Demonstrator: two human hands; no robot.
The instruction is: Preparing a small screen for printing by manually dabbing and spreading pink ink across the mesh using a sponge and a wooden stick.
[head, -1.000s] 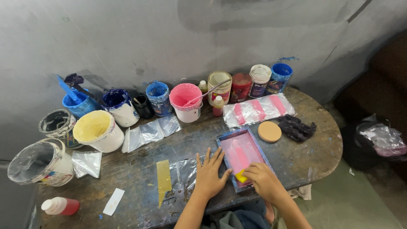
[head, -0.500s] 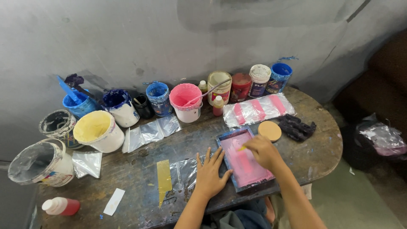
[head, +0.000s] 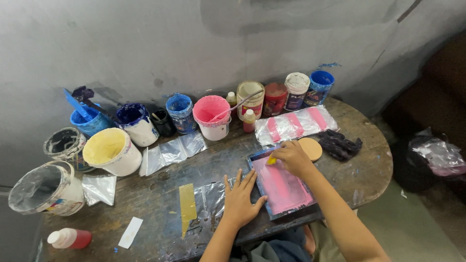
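Note:
A small blue-framed printing screen (head: 284,187) covered in pink ink lies on the dark wooden table (head: 369,179), near its front edge. My right hand (head: 291,157) rests at the screen's far edge, shut on a small yellow squeegee (head: 271,160). My left hand (head: 241,201) lies flat with fingers spread on a clear plastic sheet (head: 208,199), pressing against the screen's left frame. A yellow strip (head: 187,206) lies on the table to the left of that sheet.
Paint tubs line the wall: a yellow one (head: 111,151), blue ones (head: 180,112), a pink one (head: 211,116), jars (head: 274,98). Pink-striped plastic (head: 296,124), a round wooden disc (head: 310,148) and a dark cloth (head: 340,143) lie at right. A red bottle (head: 69,238) lies front left.
My right hand has slid the yellow squeegee from the screen's near end up to its far end. My left hand has stayed in place.

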